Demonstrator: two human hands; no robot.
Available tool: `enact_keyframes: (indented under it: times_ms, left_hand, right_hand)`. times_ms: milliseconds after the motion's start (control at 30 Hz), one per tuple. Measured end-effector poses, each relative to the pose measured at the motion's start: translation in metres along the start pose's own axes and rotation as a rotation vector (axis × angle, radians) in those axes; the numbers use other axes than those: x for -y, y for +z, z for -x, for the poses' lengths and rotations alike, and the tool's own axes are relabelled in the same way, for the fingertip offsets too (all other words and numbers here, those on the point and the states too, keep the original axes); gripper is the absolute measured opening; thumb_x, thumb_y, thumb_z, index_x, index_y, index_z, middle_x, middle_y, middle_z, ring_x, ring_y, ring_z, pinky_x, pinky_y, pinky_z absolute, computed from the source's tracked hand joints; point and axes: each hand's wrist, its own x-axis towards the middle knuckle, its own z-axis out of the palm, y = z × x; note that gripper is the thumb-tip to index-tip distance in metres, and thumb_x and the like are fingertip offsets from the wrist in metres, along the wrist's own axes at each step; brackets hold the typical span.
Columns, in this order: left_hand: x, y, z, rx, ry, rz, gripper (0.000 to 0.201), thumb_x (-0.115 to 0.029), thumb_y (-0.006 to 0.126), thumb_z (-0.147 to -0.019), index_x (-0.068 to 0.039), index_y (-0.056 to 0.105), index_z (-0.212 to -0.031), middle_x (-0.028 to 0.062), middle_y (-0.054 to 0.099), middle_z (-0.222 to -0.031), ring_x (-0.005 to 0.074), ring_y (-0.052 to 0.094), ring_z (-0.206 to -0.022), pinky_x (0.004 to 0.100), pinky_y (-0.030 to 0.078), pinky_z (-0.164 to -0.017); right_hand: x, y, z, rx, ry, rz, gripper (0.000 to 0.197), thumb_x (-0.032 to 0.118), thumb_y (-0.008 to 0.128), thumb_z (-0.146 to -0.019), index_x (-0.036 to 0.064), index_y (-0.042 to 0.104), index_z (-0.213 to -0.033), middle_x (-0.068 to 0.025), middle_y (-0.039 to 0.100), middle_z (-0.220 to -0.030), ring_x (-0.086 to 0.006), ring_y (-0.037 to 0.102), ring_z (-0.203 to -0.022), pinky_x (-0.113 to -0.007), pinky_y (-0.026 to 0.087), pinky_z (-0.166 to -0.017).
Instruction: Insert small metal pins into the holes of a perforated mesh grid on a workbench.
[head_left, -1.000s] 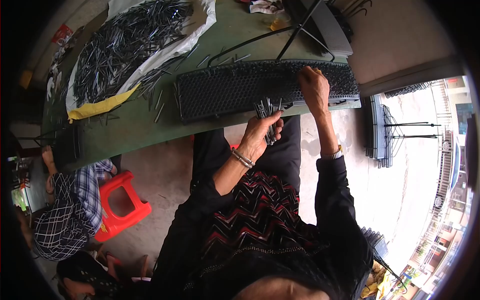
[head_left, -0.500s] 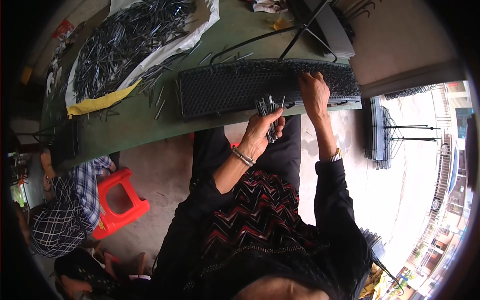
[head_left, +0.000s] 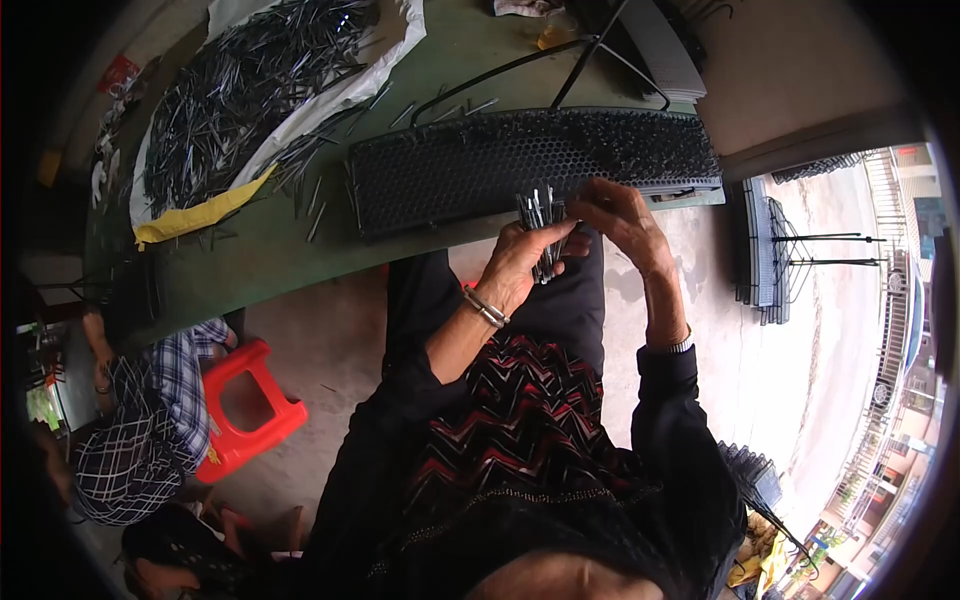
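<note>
A bundle of thin metal pins (head_left: 540, 212) stands upright in my left hand (head_left: 514, 262), whose fingers are wrapped round it. My right hand (head_left: 628, 228) is beside the bundle, its fingertips pinched together against the pins; whether a pin is between them is hidden. Just beyond both hands, a long black perforated metal panel (head_left: 440, 180) lies along the near edge of the table. Dark pins (head_left: 660, 145) crowd the holes of its right part, while the holes on its left side show bare. A bent black wire frame (head_left: 490, 72) rises from its far side.
At the far left of the green table (head_left: 215, 265), a white sack (head_left: 400, 55) holds a heap of metal pins (head_left: 250, 95); stray pins lie beside it. A red stool (head_left: 255, 430) and a person in a checked sleeve are at left. Similar panels (head_left: 760, 255) stand stacked at right.
My right hand has come back from the panel, toward me and slightly left, to the bundle. My left hand keeps its hold almost in place.
</note>
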Motion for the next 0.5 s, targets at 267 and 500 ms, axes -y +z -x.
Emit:
enact_keyframes:
  times_ms: [267, 500]
  left_hand:
    - [0.002, -0.002, -0.003, 0.056, 0.073, -0.127, 0.018, -0.018, 0.065, -0.085, -0.005, 0.064, -0.098, 0.0088, 0.07, -0.089, 0.018, 0.069, -0.081, 0.0219, 0.041, -0.053]
    - [-0.001, 0.002, -0.003, 0.051, 0.065, -0.094, 0.019, -0.019, 0.064, -0.085, -0.004, 0.066, -0.097, 0.0072, 0.07, -0.087, 0.0157, 0.069, -0.079, 0.0216, 0.041, -0.052]
  right_hand:
    - [-0.012, -0.008, -0.001, 0.144, 0.075, -0.116, 0.014, 0.012, 0.063, -0.082, -0.0008, 0.061, -0.088, -0.0015, 0.058, -0.077, -0.0088, 0.054, -0.074, -0.025, 0.043, -0.067]
    - [-0.009, -0.008, 0.0, 0.075, 0.062, -0.204, 0.015, 0.014, 0.062, -0.084, -0.0012, 0.061, -0.085, -0.003, 0.059, -0.076, -0.0101, 0.055, -0.071, -0.025, 0.044, -0.065]
